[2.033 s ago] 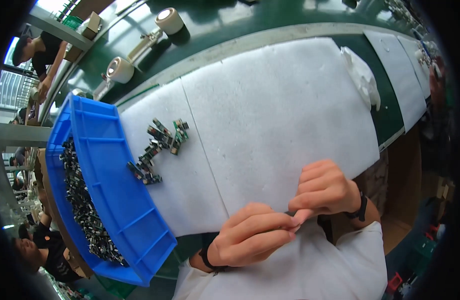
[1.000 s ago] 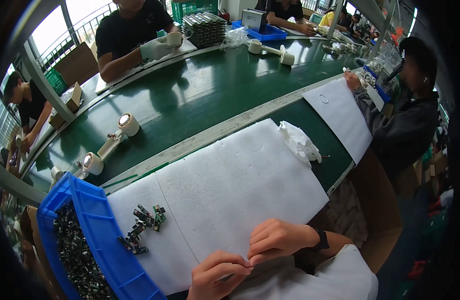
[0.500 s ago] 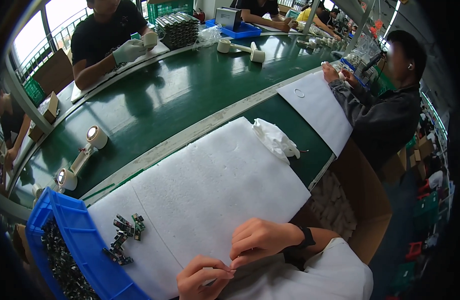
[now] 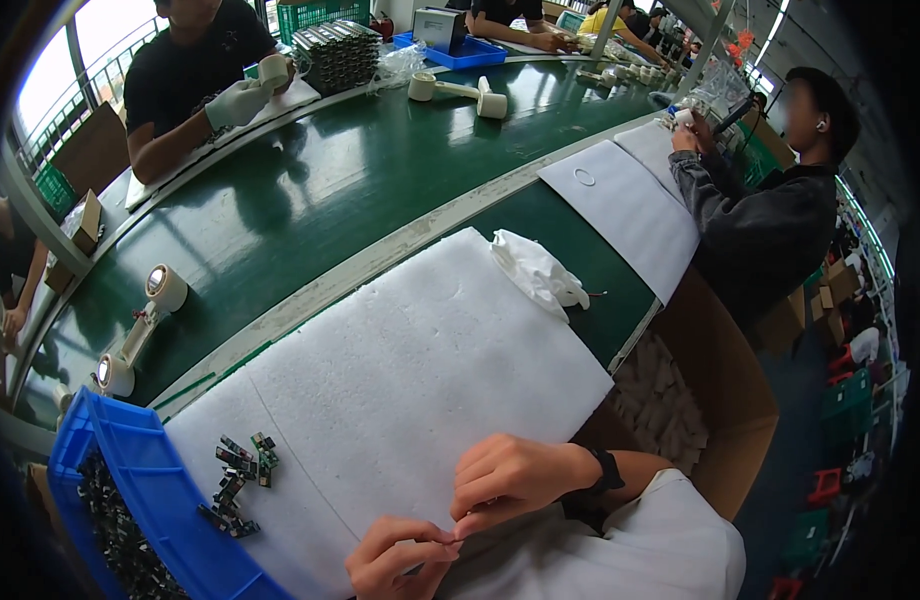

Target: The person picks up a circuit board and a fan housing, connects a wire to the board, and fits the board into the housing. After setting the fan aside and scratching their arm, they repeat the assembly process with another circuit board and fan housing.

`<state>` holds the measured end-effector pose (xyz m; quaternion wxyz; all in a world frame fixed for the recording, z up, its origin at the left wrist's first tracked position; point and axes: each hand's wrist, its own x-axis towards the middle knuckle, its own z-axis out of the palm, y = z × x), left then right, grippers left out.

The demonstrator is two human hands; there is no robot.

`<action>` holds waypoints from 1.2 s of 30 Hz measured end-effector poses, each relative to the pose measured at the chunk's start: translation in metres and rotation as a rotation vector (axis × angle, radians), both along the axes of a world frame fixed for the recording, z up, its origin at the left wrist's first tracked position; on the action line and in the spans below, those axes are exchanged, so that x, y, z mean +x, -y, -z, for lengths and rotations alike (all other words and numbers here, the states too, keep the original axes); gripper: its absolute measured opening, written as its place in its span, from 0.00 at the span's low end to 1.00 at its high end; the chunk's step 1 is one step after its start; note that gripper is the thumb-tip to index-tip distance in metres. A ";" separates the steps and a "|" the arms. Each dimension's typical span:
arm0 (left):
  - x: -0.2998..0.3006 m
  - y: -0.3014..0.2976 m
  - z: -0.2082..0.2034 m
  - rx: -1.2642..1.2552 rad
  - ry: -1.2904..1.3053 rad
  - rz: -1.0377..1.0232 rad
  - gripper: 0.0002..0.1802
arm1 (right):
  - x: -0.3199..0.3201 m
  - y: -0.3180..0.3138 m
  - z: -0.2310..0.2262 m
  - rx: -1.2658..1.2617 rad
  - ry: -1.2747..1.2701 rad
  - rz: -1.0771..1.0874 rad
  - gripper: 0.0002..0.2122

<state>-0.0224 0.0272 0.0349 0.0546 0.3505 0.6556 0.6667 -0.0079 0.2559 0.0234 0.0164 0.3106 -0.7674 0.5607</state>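
My left hand and my right hand meet at the near edge of a white foam sheet. Thumb and fingers of each are pinched together, tip against tip. Whatever sits between the fingertips is too small to make out. To the left of them, a loose cluster of small green circuit boards with dark parts lies on the foam. A blue plastic bin full of many similar small dark parts stands against the sheet's left side.
A crumpled white cloth lies at the foam's far right corner. Beyond runs a green conveyor belt carrying cream handset-like pieces. An open cardboard box stands at right, near a co-worker in a dark jacket. Another co-worker sits across the belt.
My hands keep the same fingertip pinch. The whole view has shifted slightly, moving the scene left. The co-worker at right has raised the hands a little, holding a white piece.
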 end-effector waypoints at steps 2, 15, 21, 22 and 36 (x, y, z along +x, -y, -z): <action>0.001 0.001 0.000 -0.010 0.005 0.008 0.09 | 0.000 0.000 0.000 -0.003 0.009 -0.003 0.11; -0.001 0.000 -0.002 -0.012 -0.013 -0.018 0.10 | -0.002 0.002 0.003 -0.015 -0.048 0.004 0.09; 0.004 -0.003 0.001 -0.007 -0.074 -0.088 0.11 | -0.001 0.002 0.005 0.014 -0.087 0.025 0.09; 0.005 -0.003 0.001 -0.012 -0.082 -0.110 0.11 | -0.001 0.002 0.006 0.013 -0.087 0.025 0.09; 0.006 -0.002 0.000 -0.014 -0.088 -0.138 0.10 | 0.001 0.003 0.003 0.078 -0.088 0.046 0.11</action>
